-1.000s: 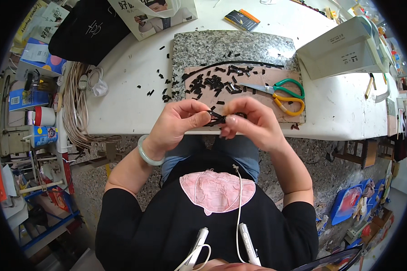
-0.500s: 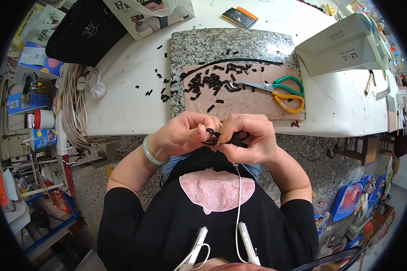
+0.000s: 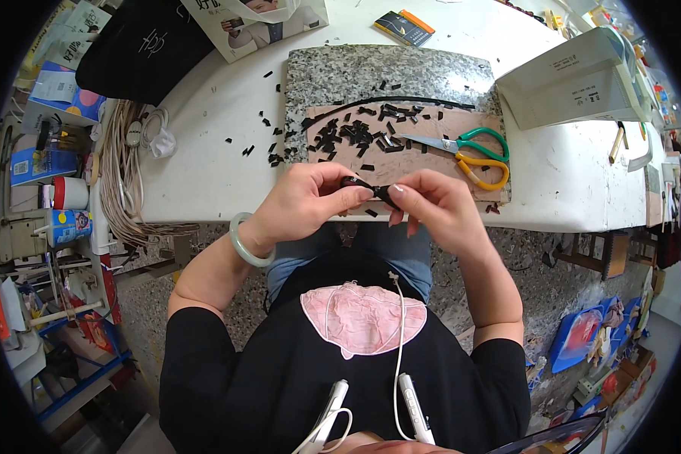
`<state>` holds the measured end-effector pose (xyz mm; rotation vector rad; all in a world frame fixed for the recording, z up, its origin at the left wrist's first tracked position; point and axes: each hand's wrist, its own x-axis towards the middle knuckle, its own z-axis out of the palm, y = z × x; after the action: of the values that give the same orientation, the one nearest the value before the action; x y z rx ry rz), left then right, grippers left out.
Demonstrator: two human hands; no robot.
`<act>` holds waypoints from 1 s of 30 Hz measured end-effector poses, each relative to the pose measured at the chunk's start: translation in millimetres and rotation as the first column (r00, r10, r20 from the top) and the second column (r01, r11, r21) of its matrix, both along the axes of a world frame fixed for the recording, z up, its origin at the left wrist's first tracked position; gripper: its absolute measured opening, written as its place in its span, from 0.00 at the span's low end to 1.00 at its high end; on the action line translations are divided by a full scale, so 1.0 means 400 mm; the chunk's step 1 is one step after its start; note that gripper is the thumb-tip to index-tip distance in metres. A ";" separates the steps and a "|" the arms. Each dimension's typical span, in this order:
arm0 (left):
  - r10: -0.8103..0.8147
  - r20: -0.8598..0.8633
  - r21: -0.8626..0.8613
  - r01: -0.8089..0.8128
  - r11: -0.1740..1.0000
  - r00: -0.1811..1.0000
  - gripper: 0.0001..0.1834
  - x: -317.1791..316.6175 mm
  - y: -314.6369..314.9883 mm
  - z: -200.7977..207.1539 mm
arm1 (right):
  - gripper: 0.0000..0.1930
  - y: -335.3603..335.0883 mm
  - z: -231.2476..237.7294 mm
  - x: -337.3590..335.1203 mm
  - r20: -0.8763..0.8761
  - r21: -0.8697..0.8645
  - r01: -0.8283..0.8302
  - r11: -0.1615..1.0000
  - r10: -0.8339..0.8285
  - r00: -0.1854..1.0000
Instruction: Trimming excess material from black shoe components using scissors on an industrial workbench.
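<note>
A small glossy black strip, folded or knotted in the middle, spans the gap between my hands above the table's front edge. My left hand pinches its left end between thumb and fingers. The other end is pinched by my right hand, whose lower fingers curl underneath. Just beyond my hands, many short cut black pieces lie scattered on a brownish sheet. To their right rest scissors with one green and one yellow handle, blades parted.
Beneath the sheet is a speckled stone slab, with a long black strip curving across it. A pale box stands at right. Bundled cords hang over the table's left side, near a black bag. Small black bits lie left of the slab.
Both hands have moved up and away from my body toward the slab. My right hand has drawn back to the right, so more of the black strip shows between them.
</note>
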<state>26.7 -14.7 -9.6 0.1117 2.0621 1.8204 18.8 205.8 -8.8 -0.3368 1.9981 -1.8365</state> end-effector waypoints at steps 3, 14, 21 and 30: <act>-0.052 0.024 -0.051 0.053 0.997 0.998 0.07 -0.014 -0.008 -0.001 | 0.07 0.003 -0.004 -0.005 -0.016 0.102 -0.017 0.995 0.019 1.000; -0.464 0.157 -0.109 0.482 0.869 0.872 0.07 -0.115 0.010 0.040 | 0.07 0.030 -0.011 -0.045 0.260 0.084 -0.184 0.979 0.157 0.953; -0.697 0.304 -0.066 0.744 0.664 0.649 0.06 -0.238 0.033 -0.041 | 0.07 0.034 -0.119 -0.101 0.190 0.061 -0.259 0.964 0.244 0.951; -0.750 0.281 0.009 0.780 0.626 0.599 0.07 -0.282 0.030 -0.105 | 0.05 0.021 -0.150 -0.117 0.166 0.004 -0.248 0.969 0.244 0.956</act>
<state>-85.9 -2.8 -51.5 0.6050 1.5418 1.0873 -28.2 214.2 -68.8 -0.3943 1.7786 -1.6290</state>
